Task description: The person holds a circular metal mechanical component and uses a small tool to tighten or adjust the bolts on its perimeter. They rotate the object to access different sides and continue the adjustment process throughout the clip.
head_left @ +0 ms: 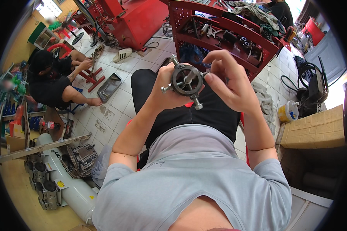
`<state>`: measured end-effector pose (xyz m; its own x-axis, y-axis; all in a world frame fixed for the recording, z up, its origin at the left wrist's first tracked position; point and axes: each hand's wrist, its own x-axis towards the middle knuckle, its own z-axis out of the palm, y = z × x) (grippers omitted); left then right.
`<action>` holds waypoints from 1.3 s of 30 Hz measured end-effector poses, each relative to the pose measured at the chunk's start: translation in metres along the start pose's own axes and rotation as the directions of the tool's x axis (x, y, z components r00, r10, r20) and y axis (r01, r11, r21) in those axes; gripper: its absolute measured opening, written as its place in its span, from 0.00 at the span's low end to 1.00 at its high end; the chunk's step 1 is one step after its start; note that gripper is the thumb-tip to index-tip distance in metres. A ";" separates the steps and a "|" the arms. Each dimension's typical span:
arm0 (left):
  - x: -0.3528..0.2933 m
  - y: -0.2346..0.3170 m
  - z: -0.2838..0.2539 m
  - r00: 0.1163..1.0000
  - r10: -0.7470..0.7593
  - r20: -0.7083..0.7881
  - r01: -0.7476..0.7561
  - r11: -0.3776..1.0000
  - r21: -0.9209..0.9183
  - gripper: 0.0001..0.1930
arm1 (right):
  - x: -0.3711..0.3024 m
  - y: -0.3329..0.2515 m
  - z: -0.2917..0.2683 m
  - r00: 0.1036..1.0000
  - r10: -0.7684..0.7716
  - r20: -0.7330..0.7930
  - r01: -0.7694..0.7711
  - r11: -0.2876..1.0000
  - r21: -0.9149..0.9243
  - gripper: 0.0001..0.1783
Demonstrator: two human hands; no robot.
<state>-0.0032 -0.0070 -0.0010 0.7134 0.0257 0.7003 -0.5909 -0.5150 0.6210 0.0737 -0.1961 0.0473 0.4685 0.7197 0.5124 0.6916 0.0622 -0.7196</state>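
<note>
Ring of dark metal (187, 92) fills left grip (164, 79), right grip (230, 79) parted at shiny bolt (205, 72).

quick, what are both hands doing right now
Left hand: closed around a round metal fixture with bolts.
Right hand: fingers curled, thumb at the fixture's right-side bolt; whether it grips can't be told.
</note>
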 end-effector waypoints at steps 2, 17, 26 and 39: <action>0.001 0.004 0.001 0.992 -0.110 -0.056 0.105 0.991 -0.085 0.13 | -0.002 0.001 0.004 0.985 -0.033 -0.170 0.035 0.999 0.008 0.11; -0.014 -0.015 0.017 0.976 -0.190 -0.109 0.158 0.955 -0.250 0.19 | -0.002 0.003 0.011 0.992 -0.125 -0.002 0.118 0.939 -0.323 0.15; -0.003 -0.011 0.012 0.942 0.124 -0.313 -0.075 0.984 0.162 0.11 | 0.000 -0.002 0.010 0.995 -0.003 0.097 0.007 0.999 -0.035 0.14; -0.011 -0.012 0.016 0.972 -0.173 -0.161 0.141 0.971 -0.194 0.11 | 0.001 0.012 0.022 0.932 -0.354 -0.080 0.254 0.794 -0.553 0.14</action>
<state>0.0017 -0.0148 -0.0215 0.7348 0.2519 0.6298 -0.5466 -0.3300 0.7696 0.0708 -0.1792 0.0288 0.2353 0.5936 0.7696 0.9719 -0.1497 -0.1817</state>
